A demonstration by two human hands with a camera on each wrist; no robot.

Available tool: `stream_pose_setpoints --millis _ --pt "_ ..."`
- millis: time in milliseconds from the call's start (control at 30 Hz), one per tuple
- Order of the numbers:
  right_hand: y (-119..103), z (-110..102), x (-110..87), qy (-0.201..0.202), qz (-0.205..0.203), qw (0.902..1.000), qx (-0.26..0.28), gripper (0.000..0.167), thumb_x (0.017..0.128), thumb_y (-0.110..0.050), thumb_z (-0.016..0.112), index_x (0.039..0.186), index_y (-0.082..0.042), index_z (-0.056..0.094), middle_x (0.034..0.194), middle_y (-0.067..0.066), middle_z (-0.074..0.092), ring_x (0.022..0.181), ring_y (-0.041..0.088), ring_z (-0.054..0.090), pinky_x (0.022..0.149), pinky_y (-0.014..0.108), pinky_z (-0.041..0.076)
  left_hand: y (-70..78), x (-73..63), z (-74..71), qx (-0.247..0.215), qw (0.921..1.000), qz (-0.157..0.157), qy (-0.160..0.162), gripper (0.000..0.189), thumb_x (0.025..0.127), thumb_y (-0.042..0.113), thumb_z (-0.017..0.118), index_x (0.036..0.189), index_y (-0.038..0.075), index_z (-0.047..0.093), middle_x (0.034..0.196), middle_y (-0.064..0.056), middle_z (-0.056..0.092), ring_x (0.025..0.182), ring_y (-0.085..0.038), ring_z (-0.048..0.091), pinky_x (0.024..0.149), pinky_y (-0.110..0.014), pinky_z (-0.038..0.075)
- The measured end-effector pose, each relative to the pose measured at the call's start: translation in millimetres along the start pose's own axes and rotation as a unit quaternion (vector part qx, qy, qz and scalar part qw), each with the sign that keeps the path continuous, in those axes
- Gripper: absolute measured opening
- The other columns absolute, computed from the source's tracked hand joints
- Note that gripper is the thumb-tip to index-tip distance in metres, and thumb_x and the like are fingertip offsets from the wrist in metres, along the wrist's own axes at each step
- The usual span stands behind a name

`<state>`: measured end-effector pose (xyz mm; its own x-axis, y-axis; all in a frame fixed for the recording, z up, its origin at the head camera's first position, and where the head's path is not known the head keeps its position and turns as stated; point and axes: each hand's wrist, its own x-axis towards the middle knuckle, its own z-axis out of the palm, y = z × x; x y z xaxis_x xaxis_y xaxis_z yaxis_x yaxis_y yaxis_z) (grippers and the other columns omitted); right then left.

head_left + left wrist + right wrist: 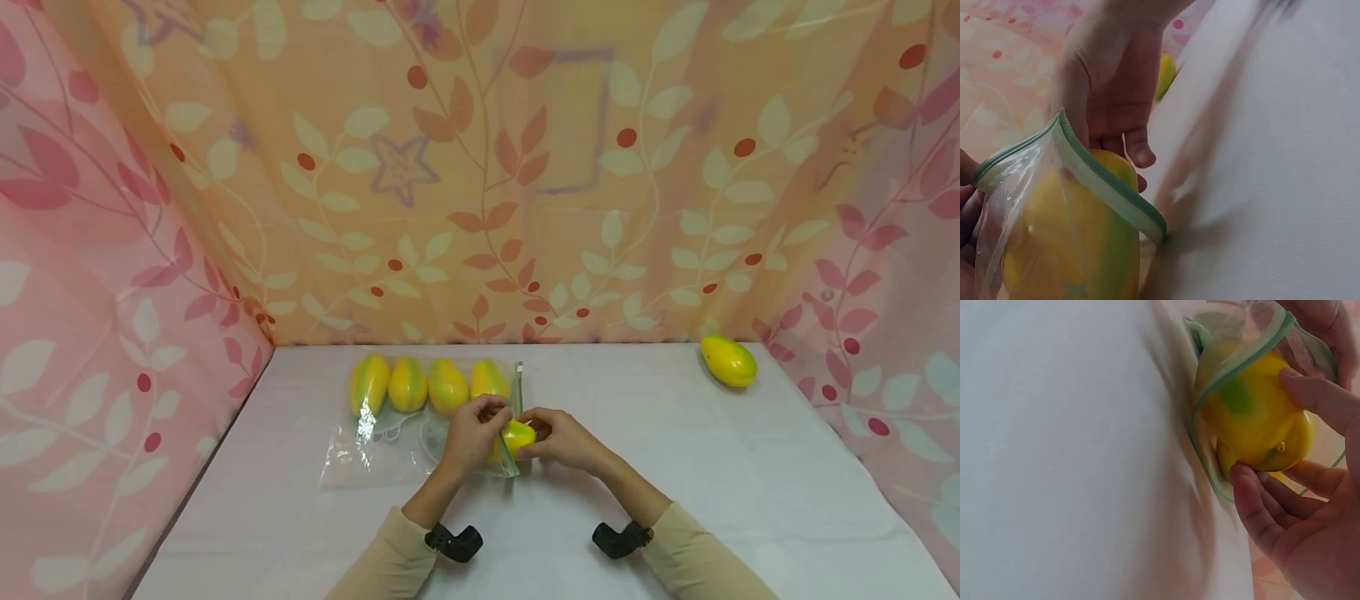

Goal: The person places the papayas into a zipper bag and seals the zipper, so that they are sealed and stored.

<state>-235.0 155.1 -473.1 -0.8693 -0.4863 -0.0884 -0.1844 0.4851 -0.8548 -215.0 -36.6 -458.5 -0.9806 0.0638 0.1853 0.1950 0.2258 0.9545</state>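
Note:
A clear zip bag [348, 462] with a green-edged mouth lies on the table, its mouth facing right. My left hand [468, 437] pinches the bag near the upper rim of the mouth. A yellow-green toy-like papaya [1250, 419] sits partly inside the mouth, its stem end sticking out. My right hand [566, 440] holds that end, thumb on one side and fingers on the other. In the left wrist view the green zip strip [1116, 187] crosses over the papaya. Several similar papayas [408, 385] lie in a row within the bag.
Another papaya [729, 362] lies alone at the far right of the white-covered table [675, 433]. Patterned curtains [480, 167] enclose the back and both sides. Each wrist wears a black camera mount [618, 540].

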Motion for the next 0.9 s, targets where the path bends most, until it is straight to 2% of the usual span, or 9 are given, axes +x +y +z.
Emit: stream_pose_setpoints --millis 300,467,600,633,800,900 --pt "0.4 -2.0 0.5 0.032 -0.027 0.9986 0.033 0.046 0.084 -0.026 0.075 0.122 -0.003 0.063 0.103 0.010 0.068 0.085 0.018 0.059 0.073 0.023 0.050 0.2 1.7 0.2 0.011 0.9999 0.009 0.000 0.018 0.089 0.011 0.068 0.100 -0.003 0.070 0.088 -0.015 0.069 0.074 -0.011 0.056 0.066 -0.015 0.047" --pt "3.7 12.5 4.4 0.053 -0.017 0.9964 0.064 0.046 0.082 -0.024 0.078 0.120 -0.003 0.064 0.101 0.010 0.068 0.085 0.018 0.060 0.071 0.024 0.052 7.4 -0.6 -0.2 0.017 0.9998 0.009 -0.002 0.019 0.089 0.008 0.066 0.101 -0.007 0.069 0.087 -0.017 0.069 0.074 -0.012 0.056 0.065 -0.015 0.047" --pt "3.5 24.4 6.1 0.067 -0.033 0.9960 0.049 0.045 0.082 -0.019 0.077 0.119 0.001 0.062 0.104 0.014 0.068 0.087 0.017 0.062 0.073 0.023 0.052 11.7 -3.2 0.8 0.016 0.9999 0.007 -0.001 0.019 0.089 0.005 0.066 0.101 -0.009 0.068 0.087 -0.018 0.069 0.072 -0.012 0.055 0.064 -0.015 0.046" --pt "3.3 26.7 6.8 0.066 -0.038 0.9961 0.044 0.045 0.082 -0.018 0.077 0.119 0.001 0.061 0.106 0.015 0.068 0.088 0.017 0.062 0.073 0.022 0.052 9.9 -2.8 1.2 0.013 0.9999 0.007 0.001 0.018 0.089 0.005 0.066 0.101 -0.008 0.069 0.087 -0.018 0.070 0.072 -0.011 0.055 0.064 -0.015 0.046" --pt "3.1 28.3 7.4 0.042 -0.036 0.9978 0.036 0.048 0.083 -0.019 0.076 0.124 0.000 0.060 0.110 0.015 0.067 0.090 0.016 0.062 0.075 0.023 0.052 28.1 -10.5 -2.4 0.008 1.0000 0.005 -0.003 0.016 0.089 0.001 0.064 0.099 -0.010 0.068 0.088 -0.023 0.069 0.072 -0.012 0.054 0.063 -0.014 0.046" --pt "2.5 21.9 5.1 0.021 -0.023 0.9988 0.038 0.050 0.083 -0.025 0.077 0.125 -0.004 0.060 0.110 0.012 0.066 0.091 0.017 0.063 0.075 0.025 0.053 21.3 -8.8 -3.1 0.008 0.9999 0.005 -0.004 0.018 0.089 0.002 0.065 0.100 -0.011 0.068 0.087 -0.023 0.069 0.072 -0.012 0.054 0.063 -0.014 0.046"
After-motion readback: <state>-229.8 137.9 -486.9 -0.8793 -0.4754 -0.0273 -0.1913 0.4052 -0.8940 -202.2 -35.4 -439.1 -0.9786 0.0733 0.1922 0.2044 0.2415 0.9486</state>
